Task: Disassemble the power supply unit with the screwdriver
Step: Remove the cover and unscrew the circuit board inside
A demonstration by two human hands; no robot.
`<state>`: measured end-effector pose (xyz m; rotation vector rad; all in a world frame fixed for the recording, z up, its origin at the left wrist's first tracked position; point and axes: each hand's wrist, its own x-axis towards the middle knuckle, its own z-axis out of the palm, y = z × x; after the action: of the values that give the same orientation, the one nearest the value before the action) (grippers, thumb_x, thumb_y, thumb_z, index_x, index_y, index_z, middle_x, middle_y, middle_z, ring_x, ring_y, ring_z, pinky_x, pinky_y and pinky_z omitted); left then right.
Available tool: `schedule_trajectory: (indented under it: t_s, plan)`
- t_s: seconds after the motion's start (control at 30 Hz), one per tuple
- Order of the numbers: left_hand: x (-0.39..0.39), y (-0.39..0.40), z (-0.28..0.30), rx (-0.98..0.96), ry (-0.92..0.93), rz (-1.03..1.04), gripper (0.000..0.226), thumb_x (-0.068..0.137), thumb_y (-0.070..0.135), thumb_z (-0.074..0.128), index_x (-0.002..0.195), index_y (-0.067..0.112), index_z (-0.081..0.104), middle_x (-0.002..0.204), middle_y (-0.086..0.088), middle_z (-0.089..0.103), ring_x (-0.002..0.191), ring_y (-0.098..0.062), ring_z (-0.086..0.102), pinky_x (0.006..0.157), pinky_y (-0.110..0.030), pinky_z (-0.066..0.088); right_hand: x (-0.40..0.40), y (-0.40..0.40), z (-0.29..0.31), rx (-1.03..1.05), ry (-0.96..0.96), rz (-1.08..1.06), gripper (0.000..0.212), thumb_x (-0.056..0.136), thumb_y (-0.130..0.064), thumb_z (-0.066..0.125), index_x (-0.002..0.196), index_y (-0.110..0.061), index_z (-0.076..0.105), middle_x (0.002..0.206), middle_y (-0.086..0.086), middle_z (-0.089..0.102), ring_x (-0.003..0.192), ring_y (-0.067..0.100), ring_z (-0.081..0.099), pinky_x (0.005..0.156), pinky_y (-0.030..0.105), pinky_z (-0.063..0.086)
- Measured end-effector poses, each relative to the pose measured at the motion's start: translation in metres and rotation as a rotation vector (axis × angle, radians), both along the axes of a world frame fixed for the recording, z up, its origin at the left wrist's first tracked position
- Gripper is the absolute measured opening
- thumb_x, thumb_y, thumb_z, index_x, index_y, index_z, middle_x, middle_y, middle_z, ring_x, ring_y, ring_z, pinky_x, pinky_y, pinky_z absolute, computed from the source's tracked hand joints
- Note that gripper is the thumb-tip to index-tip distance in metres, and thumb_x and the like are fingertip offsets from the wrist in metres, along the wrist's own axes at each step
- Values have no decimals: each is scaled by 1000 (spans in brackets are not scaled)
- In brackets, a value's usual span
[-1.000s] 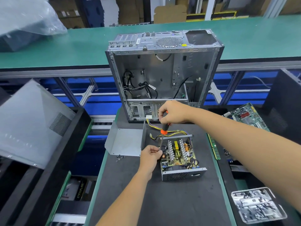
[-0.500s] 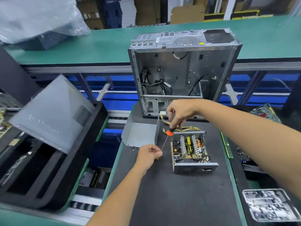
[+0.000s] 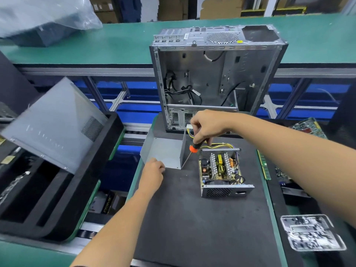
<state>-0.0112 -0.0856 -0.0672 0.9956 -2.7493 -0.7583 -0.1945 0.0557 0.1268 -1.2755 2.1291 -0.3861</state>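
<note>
Left of the opened power supply unit (image 3: 221, 170) on the tabletop (image 3: 192, 218), right hand (image 3: 207, 126) grip is clamped on the screwdriver (image 3: 189, 153), tip hanging beside the removed cover (image 3: 165, 153). Left hand (image 3: 153, 171) sits curled at the cover's near edge, further left; cannot tell if it pinches anything. Risk: a loose screw dropped off the tabletop edge, or the tip scraping the exposed board.

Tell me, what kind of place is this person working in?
Most likely an electronics teardown or recycling line. An emptied computer case stands on a long green bench, an opened power supply sits on the black mat, and a tray of loose parts lies nearby.
</note>
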Motion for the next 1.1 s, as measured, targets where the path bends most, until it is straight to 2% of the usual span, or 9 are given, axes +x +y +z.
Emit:
schedule_trajectory:
  t_s: [0.17,0.3,0.43,0.6,0.7,0.83,0.93,1.03,1.1]
  plan:
    - [-1,-2,-3,44,-90,-5,18,86,-3,51,82,10,64,94,-6,58,85,-24,56,68,-29,44,-1,2,-1,69,87,58,22,78,-14,74,75,-12,52,73,4,68,56,21,71,53,26,48]
    - [-5,-6,3,92,-64,-33,14,83,-2,60,88,11,62,90,-2,57,85,-23,56,76,-30,48,1,2,0,106,106,121,16,78,-14,71,74,-13,55,69,2,69,50,16,65,48,20,47]
    - [-15,1,13,8,-124,-266,3,86,8,60,87,10,62,91,-2,58,87,-24,57,76,-32,47,6,0,1,177,196,192,9,78,-19,67,74,-10,66,45,-8,60,52,17,64,53,23,47]
    - [-28,28,26,86,-157,-617,6,84,19,66,85,14,68,84,2,67,74,-11,55,71,-21,44,15,-3,-5,235,265,289,17,76,-24,70,75,-7,69,67,7,70,58,21,66,50,23,45]
    - [-40,47,29,215,-121,-652,9,81,18,69,90,14,70,85,3,70,75,-8,59,71,-16,45,17,0,-14,257,302,334,20,75,-26,70,64,-11,63,63,8,65,57,21,59,48,23,40]
    - [-54,57,21,217,-115,-691,7,82,19,70,87,14,73,89,3,72,82,-8,63,77,-18,46,16,7,-21,226,370,366,24,75,-30,69,72,-7,70,63,4,67,54,17,51,42,20,32]
    - [-58,55,14,267,-99,-672,5,81,18,71,83,16,75,88,7,74,79,-3,64,77,-13,45,13,10,-27,193,384,374,29,75,-33,70,75,-4,70,66,10,67,53,19,47,41,21,29]
    - [-54,53,3,296,-82,-650,7,80,16,72,85,16,76,90,9,74,80,4,62,75,-2,40,13,12,-33,182,402,406,31,74,-32,70,64,-5,62,53,6,50,50,21,40,39,22,22]
    - [-49,54,-4,318,-58,-621,7,80,18,72,85,18,76,89,11,73,77,9,59,72,0,39,14,13,-36,173,423,426,30,74,-32,68,67,-3,62,53,5,48,53,23,41,40,23,22]
